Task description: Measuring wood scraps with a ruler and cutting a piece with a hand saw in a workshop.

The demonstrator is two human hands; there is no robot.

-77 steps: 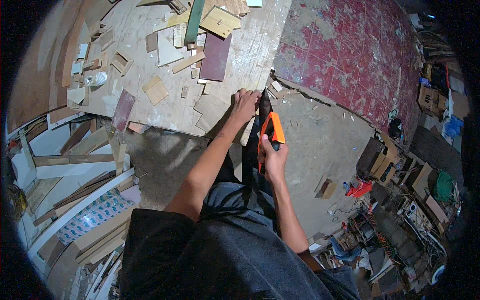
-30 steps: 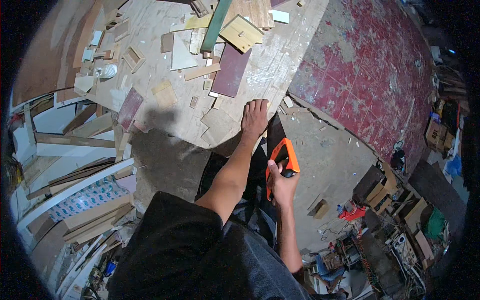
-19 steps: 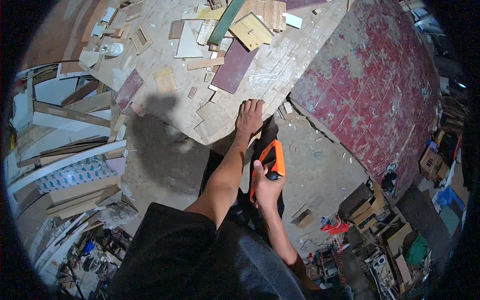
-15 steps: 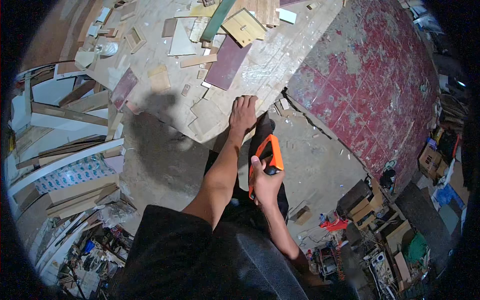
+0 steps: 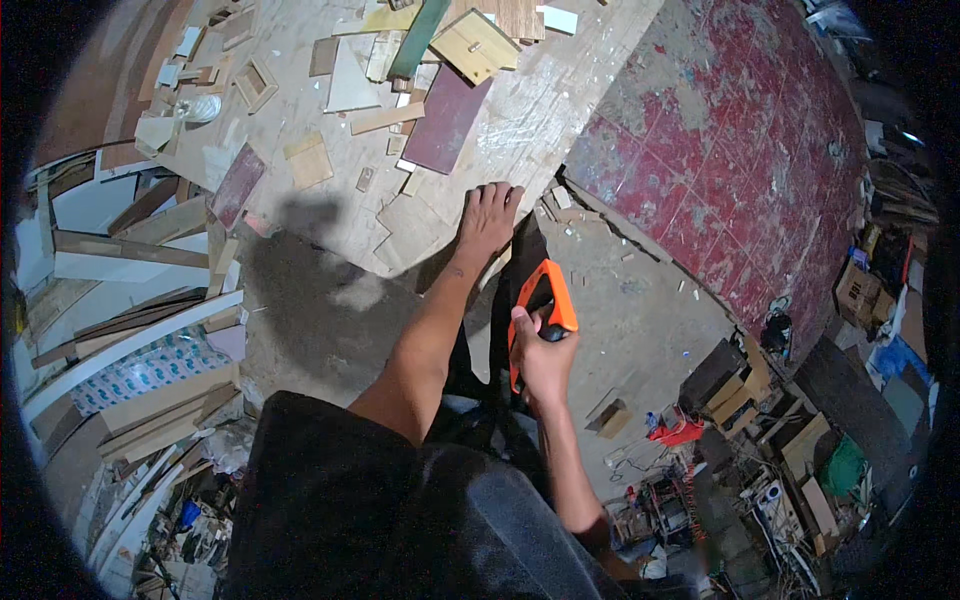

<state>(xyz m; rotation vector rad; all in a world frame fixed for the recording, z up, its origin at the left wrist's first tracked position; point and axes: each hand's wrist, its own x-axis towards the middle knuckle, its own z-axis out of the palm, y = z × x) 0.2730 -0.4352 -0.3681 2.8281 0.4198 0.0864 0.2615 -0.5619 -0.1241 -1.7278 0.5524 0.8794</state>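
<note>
At the near right edge of the pale wooden worktable (image 5: pixel 520 120), my left hand (image 5: pixel 486 225) presses down with bent fingers, gripping a narrow pale wood piece (image 5: pixel 496 264) that is mostly hidden under it. My right hand (image 5: pixel 543 365) is closed on the handle of an orange-and-black handsaw (image 5: pixel 553 295). Its dark blade (image 5: pixel 525 240) points away from me, just right of my left hand. Whether the teeth touch the wood cannot be made out. Loose offcuts, including a maroon board (image 5: pixel 447 127) and a green strip (image 5: pixel 418 40), lie beyond my hands.
A red tiled surface (image 5: pixel 720 170) with a broken edge borders the concrete floor (image 5: pixel 630 320) at right. Stacked wood scraps (image 5: pixel 130 260) crowd the left side. Cartons (image 5: pixel 865 295), a red object (image 5: pixel 675 425), a green bundle (image 5: pixel 842 465) and tangled clutter line the right.
The saw and my right hand have shifted slightly, most recently a little rightward. My left hand stays at the table edge. The whole view has moved somewhat as my head shifts.
</note>
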